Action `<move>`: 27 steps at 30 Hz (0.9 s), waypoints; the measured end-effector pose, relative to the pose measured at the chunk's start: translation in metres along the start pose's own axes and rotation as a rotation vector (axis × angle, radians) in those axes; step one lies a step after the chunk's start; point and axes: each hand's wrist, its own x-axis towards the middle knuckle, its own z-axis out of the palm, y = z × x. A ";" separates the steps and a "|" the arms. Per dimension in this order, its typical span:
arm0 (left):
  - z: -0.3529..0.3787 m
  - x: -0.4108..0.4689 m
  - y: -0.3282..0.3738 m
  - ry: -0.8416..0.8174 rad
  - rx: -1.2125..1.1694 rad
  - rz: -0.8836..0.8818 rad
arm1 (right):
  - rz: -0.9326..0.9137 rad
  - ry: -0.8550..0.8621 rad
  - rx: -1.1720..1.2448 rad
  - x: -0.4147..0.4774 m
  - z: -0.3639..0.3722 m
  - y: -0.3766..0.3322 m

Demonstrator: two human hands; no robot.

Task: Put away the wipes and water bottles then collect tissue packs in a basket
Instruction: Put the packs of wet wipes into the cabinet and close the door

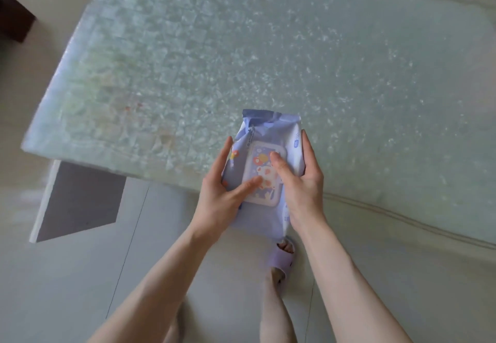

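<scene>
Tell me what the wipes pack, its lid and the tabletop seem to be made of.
Wipes pack: soft plastic film, slightly glossy; it crinkles and folds at the sealed top end. Lid: apparently rigid plastic, a flat raised panel with rounded corners. Tabletop: likely glass, pale green with a crackled pattern and bright glints; blur leaves this open.

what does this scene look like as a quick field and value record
held item: pack of wipes, purple, lid side up
left hand: grips the pack's left side, thumb on the lid
right hand: grips the pack's right side, thumb on the lid
position: pack held over the near edge of the table
below: foot in a purple slipper on the floor
not in view: water bottles, tissue packs, basket
</scene>
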 end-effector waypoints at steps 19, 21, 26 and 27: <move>-0.291 -0.108 -0.056 0.180 -0.038 -0.008 | 0.063 -0.192 -0.007 -0.173 0.218 0.130; -0.303 -0.115 -0.069 0.223 -0.032 -0.019 | 0.069 -0.251 -0.031 -0.178 0.224 0.147; -0.318 -0.119 -0.115 0.277 -0.052 -0.038 | 0.087 -0.307 -0.064 -0.177 0.223 0.193; -0.318 -0.120 -0.126 0.289 -0.057 -0.046 | 0.094 -0.317 -0.079 -0.176 0.221 0.203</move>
